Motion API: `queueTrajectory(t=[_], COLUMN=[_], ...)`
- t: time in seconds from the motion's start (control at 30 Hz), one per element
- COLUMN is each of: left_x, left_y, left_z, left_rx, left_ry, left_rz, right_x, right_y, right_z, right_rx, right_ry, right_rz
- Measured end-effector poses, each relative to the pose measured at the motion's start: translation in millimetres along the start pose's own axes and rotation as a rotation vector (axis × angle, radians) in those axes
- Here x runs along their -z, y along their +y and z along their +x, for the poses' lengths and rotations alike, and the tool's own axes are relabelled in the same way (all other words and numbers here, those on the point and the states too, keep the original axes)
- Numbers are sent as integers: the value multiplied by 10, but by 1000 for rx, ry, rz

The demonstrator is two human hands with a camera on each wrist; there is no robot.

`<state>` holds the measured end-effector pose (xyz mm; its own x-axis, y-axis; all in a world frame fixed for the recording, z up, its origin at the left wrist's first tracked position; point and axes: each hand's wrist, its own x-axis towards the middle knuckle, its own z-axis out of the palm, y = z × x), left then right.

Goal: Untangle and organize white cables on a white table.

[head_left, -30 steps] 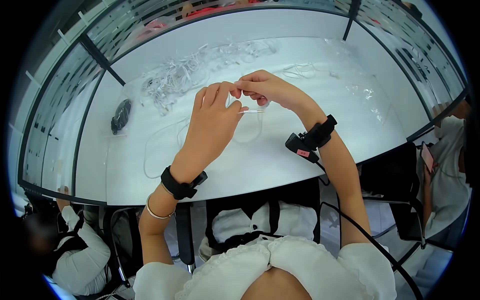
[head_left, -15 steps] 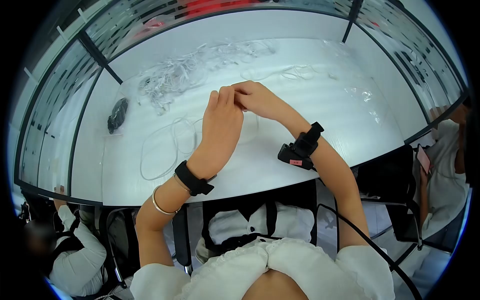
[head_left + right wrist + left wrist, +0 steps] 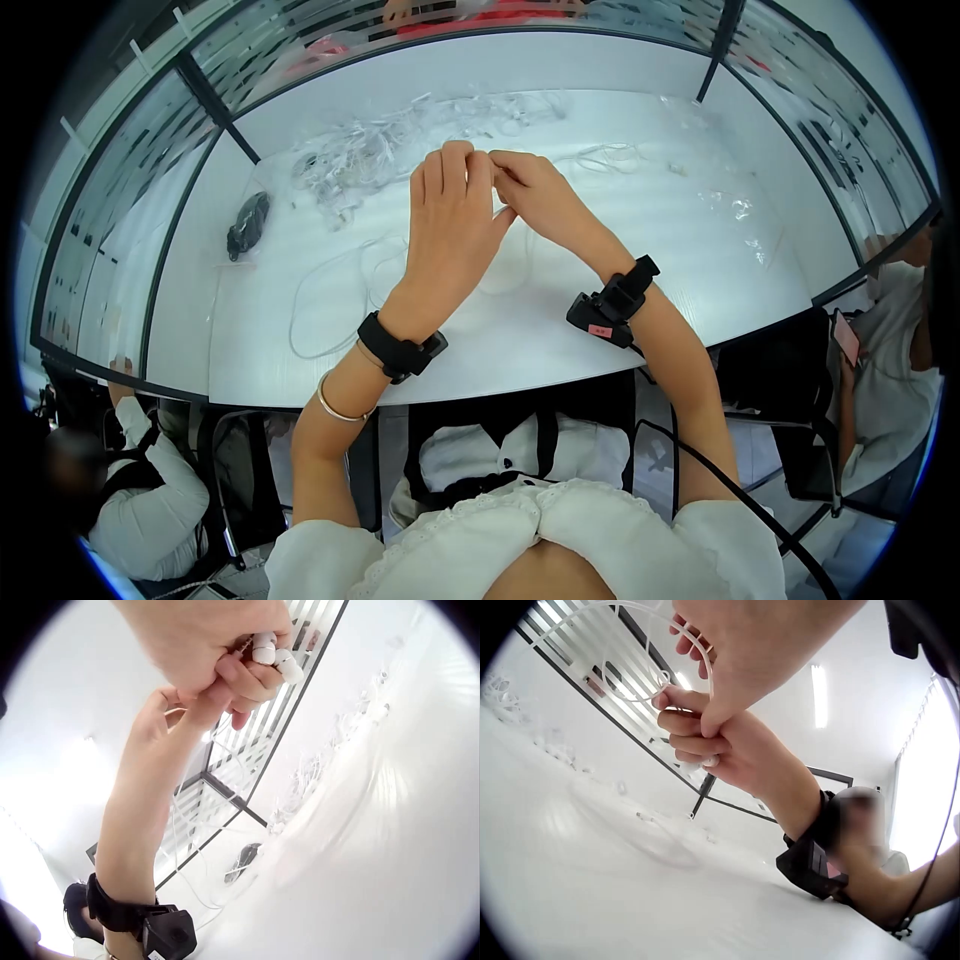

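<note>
My left hand (image 3: pixel 446 215) and right hand (image 3: pixel 541 200) meet above the white table. Curled fingers of my right hand grip a pair of white earphones; the earbuds (image 3: pixel 276 660) poke out of that fist in the right wrist view. From the hands, thin white cable (image 3: pixel 700 646) arches in loose loops. My left thumb is bent against the right fingers with the cable running at it, and the other left fingers extend forward in the head view. Hidden between the hands is the cable's grip point.
Tangled white cables (image 3: pixel 365 155) lie along the back left. A black bundle (image 3: pixel 248 226) sits at the left wall. One coiled white cable (image 3: pixel 605 157) and clear plastic bags (image 3: pixel 740 208) lie to the right. Low white panels (image 3: pixel 470 65) surround the table; other people sit on both sides.
A plug showed at my left thumb a second ago and is now out of sight. The left hand closed in against the right, then lifted slightly, its thumb spreading outward.
</note>
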<state>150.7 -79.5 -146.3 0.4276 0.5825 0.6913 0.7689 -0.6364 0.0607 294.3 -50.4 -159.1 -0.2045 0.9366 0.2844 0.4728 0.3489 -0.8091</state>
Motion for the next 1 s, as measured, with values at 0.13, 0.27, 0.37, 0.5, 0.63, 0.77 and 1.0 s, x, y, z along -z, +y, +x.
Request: queueTrajectory(t=[0.13, 0.27, 0.37, 0.5, 0.63, 0.77, 1.0], left_x=[-15, -79, -115, -152, -134, -35, -10], left_y=[-110, -211, -285, -332, -462, -441, -507], left_z=[12, 34, -14, -84, -71, -61, -74], left_rx=[185, 483, 471, 438, 393, 371, 305], left_ry=[-69, -474, -477, -480, -485, -505, -567], left_rz=[-333, -542, -649, -918, -857, -828, -846], right_x=[44, 62, 37, 65, 166, 273, 443], right_y=[-95, -91, -6, 8, -38, -10, -49], right_z=[-55, -61, -65, -58, -51, -53, -54], right_rx=[78, 120, 224, 155, 77, -6, -130], right_ry=[1, -12, 26, -19, -41, -93, -181], right_rz=[-69, -271, -327, -280, -348, -363, -355])
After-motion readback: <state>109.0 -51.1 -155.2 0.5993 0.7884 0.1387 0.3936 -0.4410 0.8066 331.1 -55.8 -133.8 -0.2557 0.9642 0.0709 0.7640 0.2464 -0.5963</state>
